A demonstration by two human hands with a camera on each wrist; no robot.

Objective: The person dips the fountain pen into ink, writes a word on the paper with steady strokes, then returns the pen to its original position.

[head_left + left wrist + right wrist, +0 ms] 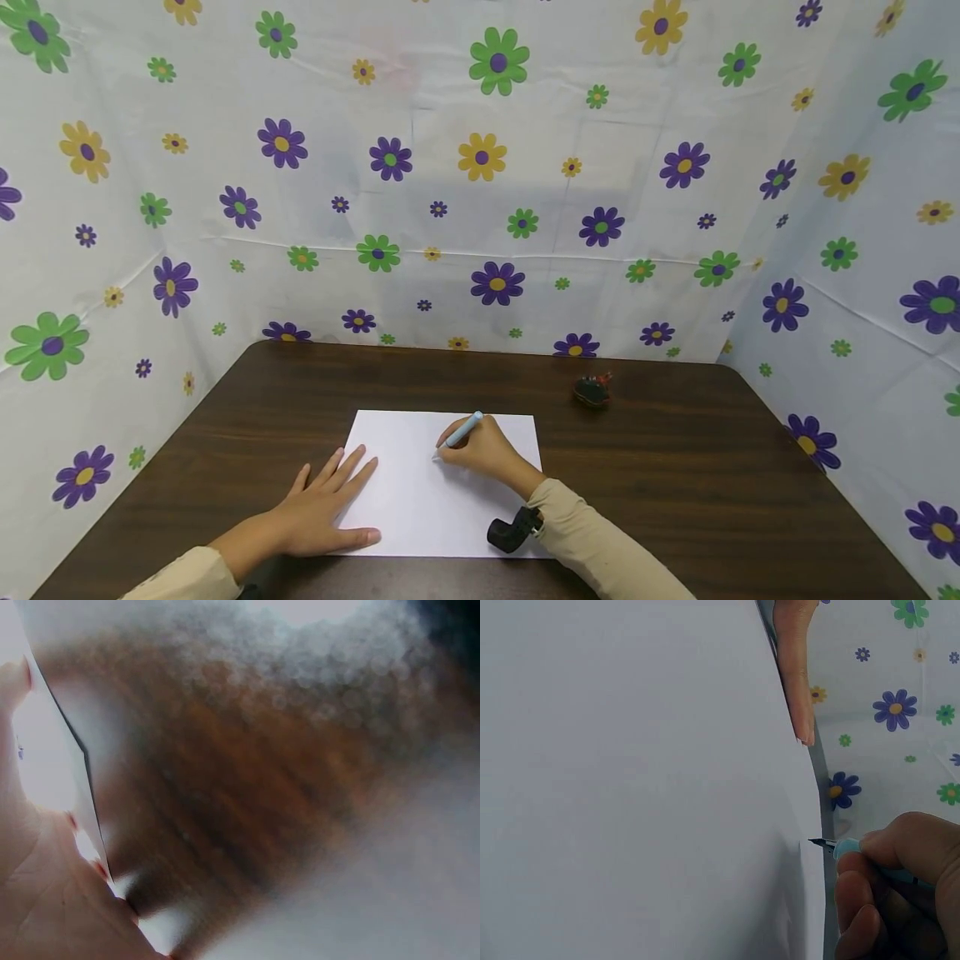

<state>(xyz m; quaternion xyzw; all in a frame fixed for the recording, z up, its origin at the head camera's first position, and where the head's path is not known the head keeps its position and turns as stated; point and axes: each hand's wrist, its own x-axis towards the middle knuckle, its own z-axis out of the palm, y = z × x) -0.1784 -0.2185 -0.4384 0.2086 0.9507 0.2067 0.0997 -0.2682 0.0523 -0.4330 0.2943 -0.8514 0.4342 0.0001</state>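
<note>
A white sheet of paper (420,517) lies on the dark wooden table. My right hand (487,450) pinches a light blue fountain pen (463,428) over the middle of the sheet, its barrel tilted up to the right. In the right wrist view the metal nib (823,843) is at the paper's surface; whether it touches, I cannot tell. Flat on the left edge of the sheet rests my left hand (318,510), fingers straight and spread, thumb near the lower edge. The left wrist view is mostly blurred, with part of the palm (45,877) along its left side.
Behind the sheet, to the right, a small dark object with red parts (592,390) sits on the table (675,467); its kind is unclear. A flower-printed white curtain (420,183) encloses the back and sides. A black wrist device (512,532) hangs over the paper's lower right corner.
</note>
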